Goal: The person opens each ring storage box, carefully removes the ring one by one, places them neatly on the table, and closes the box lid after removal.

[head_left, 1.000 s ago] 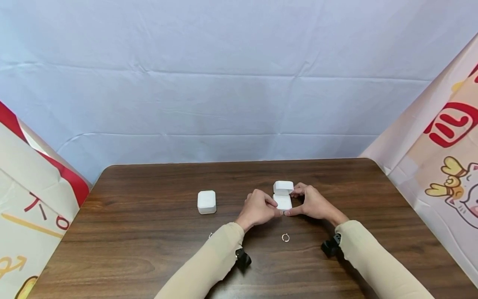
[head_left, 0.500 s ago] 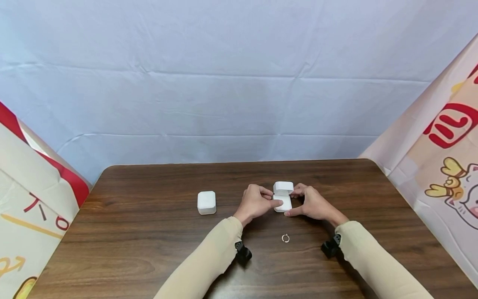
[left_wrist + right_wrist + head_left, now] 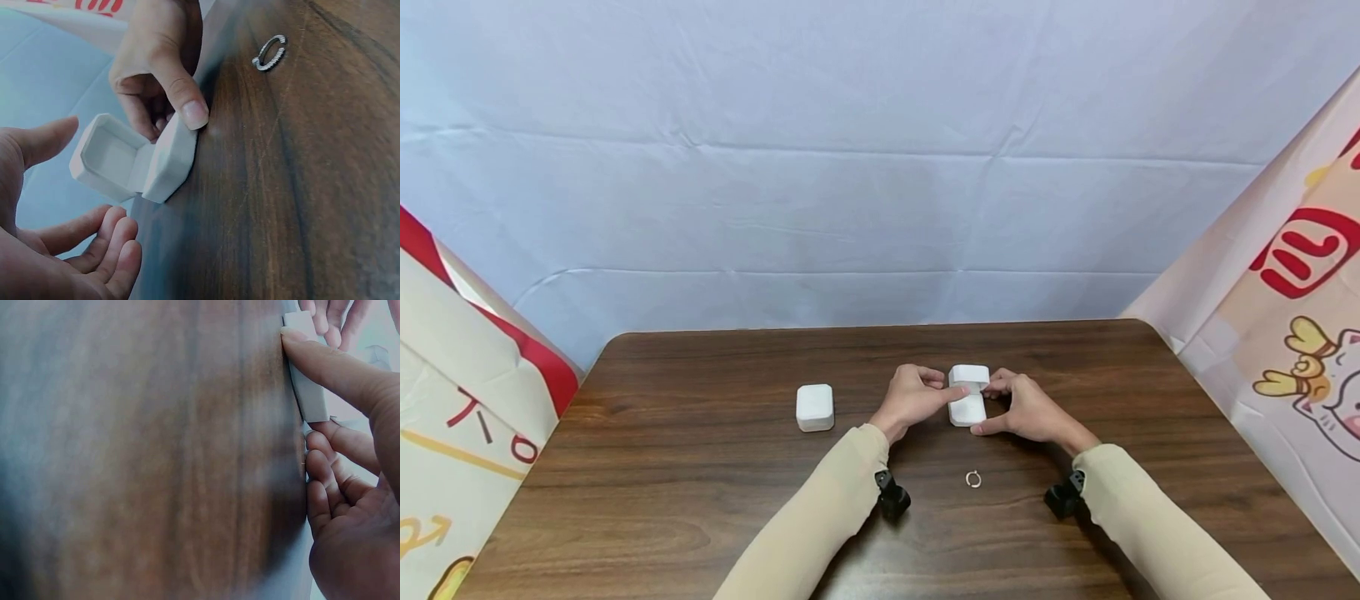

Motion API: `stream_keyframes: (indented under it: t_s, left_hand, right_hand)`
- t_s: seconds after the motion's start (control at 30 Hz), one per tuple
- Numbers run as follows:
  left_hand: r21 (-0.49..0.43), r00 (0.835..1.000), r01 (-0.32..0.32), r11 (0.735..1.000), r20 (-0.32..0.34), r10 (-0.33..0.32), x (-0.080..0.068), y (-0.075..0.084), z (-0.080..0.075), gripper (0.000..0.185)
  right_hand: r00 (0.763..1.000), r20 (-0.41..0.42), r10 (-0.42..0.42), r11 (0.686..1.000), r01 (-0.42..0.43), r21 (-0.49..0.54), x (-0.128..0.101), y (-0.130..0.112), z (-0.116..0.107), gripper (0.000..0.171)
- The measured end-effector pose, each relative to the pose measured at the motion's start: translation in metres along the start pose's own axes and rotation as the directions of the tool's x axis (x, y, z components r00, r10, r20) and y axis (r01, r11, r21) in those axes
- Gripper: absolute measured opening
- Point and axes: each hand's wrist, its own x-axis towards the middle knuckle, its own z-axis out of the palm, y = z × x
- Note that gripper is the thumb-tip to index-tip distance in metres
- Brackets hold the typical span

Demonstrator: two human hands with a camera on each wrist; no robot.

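A small white ring box point(image 3: 967, 407) stands open on the dark wooden table point(image 3: 700, 500), its lid point(image 3: 103, 153) tipped back and its inside showing nothing. My right hand point(image 3: 987, 408) pinches the box base, its thumb point(image 3: 187, 106) on the front edge and the fingers behind it. My left hand point(image 3: 951, 385) is at the box's left side; its fingers point(image 3: 119, 240) lie loosely spread around the lid and do not grip it. A thin silver ring point(image 3: 973, 478) lies on the table in front of the box, between my wrists.
A second white box point(image 3: 815, 407), closed, sits to the left of my hands. Pale cloth hangs behind the table and printed fabric walls stand at both sides. A black wrist camera mount point(image 3: 892, 496) rides under each sleeve.
My left hand has slid from the box's front edge up along its left side toward the lid. The right hand, the box and the ring have stayed put.
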Motion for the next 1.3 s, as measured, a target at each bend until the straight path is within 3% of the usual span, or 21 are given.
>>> stream_keyframes:
  t_s: [0.6, 1.03, 1.3]
  left_hand:
    - [-0.031, 0.996, 0.087, 0.996, -0.017, -0.088, 0.01, 0.005, 0.008, 0.066]
    - [-0.01, 0.996, 0.088, 0.996, -0.033, -0.088, 0.014, 0.004, 0.013, 0.066]
    - [-0.005, 0.996, 0.087, 0.996, -0.001, -0.087, 0.015, 0.004, 0.013, 0.06]
  right_hand:
    - [1.0, 0.004, -0.008, 1.0, 0.008, -0.008, 0.0, 0.001, 0.001, 0.049]
    - [1.0, -0.001, -0.022, 1.0, 0.022, -0.013, 0.0, 0.003, 0.001, 0.046]
    - [1.0, -0.016, -0.017, 1.0, 0.017, 0.015, 0.0, 0.002, 0.002, 0.043]
